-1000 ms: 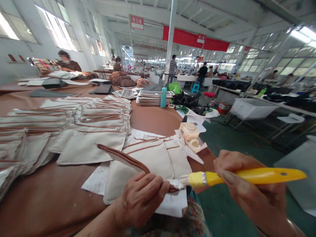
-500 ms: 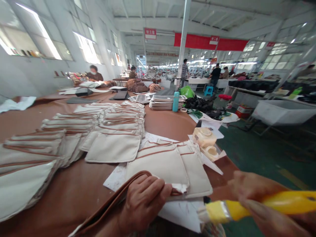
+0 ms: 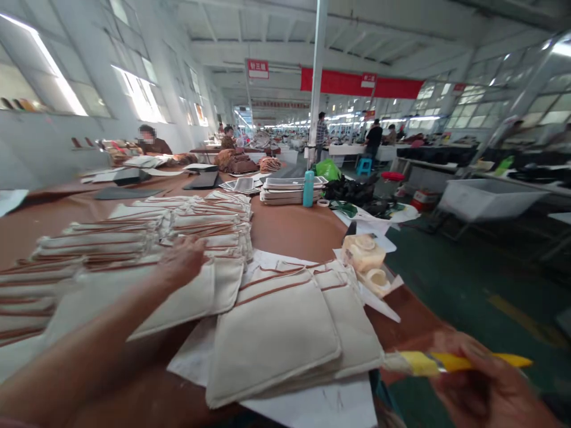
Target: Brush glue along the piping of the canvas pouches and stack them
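My left hand (image 3: 181, 264) reaches out over the brown table (image 3: 289, 229), its blurred fingers resting on a cream fabric pouch (image 3: 178, 303) at the end of the rows of finished pouches (image 3: 134, 235). Whether it grips the pouch I cannot make out. My right hand (image 3: 486, 386) is closed round a yellow-handled brush (image 3: 446, 361) at the lower right, bristles pointing left toward a small stack of cream pouches (image 3: 285, 330) with brown trim. That stack lies on white paper (image 3: 312, 404) at the table's near edge.
Glue containers (image 3: 363, 252) stand on paper right of the stack. Farther back are a teal bottle (image 3: 308, 188), metal trays (image 3: 285, 190) and dark material (image 3: 352, 190). Other workers sit and stand at distant tables. A white bin (image 3: 486, 199) stands on the green floor at right.
My left hand let go of the brown-strapped piece near the front stack and moved up and left onto the pouch rows. The brush hand has dropped lower and to the right.
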